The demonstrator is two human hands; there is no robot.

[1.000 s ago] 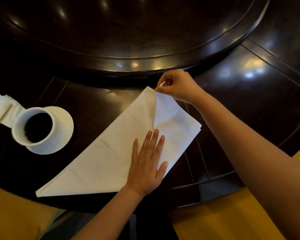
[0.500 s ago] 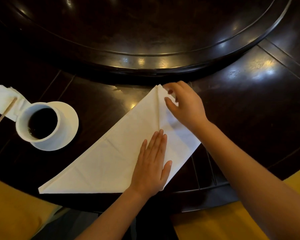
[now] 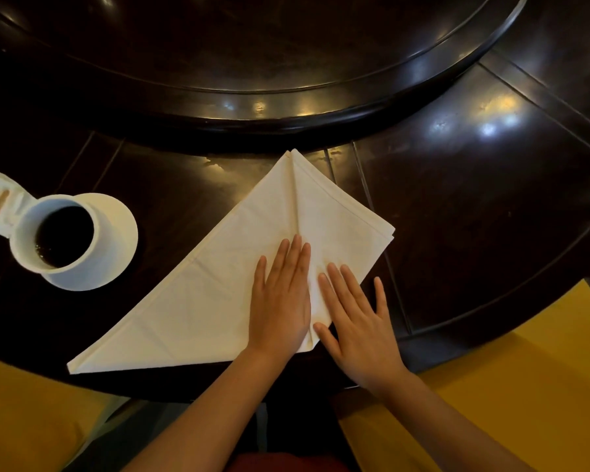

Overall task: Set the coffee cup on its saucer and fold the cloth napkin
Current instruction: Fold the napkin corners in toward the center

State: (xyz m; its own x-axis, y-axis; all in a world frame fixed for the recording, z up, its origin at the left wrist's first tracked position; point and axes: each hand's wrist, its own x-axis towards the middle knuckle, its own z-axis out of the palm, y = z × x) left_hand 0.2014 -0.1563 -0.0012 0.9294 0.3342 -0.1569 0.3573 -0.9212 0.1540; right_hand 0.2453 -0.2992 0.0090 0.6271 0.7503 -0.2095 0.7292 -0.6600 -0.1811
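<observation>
Hands (image 3: 280, 298) flat on napkin (image 3: 198, 301); cup (image 3: 57, 233) holds coffee (image 3: 63, 235).

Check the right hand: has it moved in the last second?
Yes. The right hand has come from the napkin's far tip toward the person, and lies flat on the near right flap beside the left hand.

- Your napkin (image 3: 218, 284) is plain cream-white, unpatterned.
- Your cup (image 3: 53, 233) and saucer (image 3: 116, 240) are plain white; the coffee (image 3: 63, 236) is near black.
- Your table (image 3: 457, 199) is glossy dark brown.
- Yellow cushions (image 3: 525, 386) flank you.
</observation>
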